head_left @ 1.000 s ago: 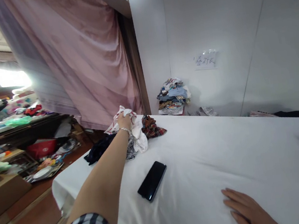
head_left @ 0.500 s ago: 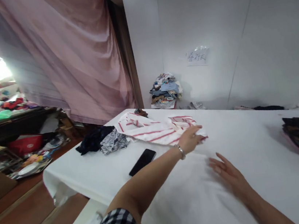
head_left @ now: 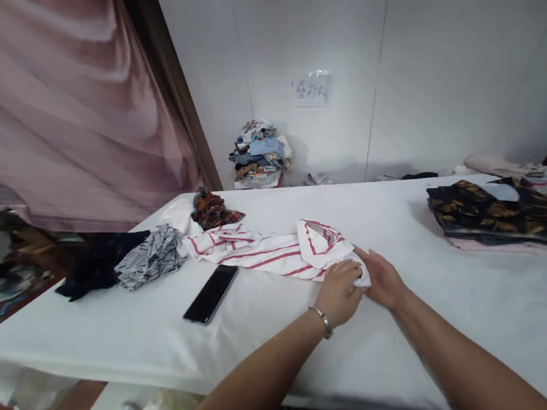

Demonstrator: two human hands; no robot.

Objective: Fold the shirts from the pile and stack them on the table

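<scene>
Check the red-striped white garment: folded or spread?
Neither folded nor flat: the white garment with red stripes lies rumpled and stretched across the white table, its near end bunched under the left hand and right hand.

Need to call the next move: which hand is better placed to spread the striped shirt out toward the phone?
Left, probably. The left hand grips the shirt on the phone's side; the right hand sits at the hem's far end and would have to cross over.
</scene>
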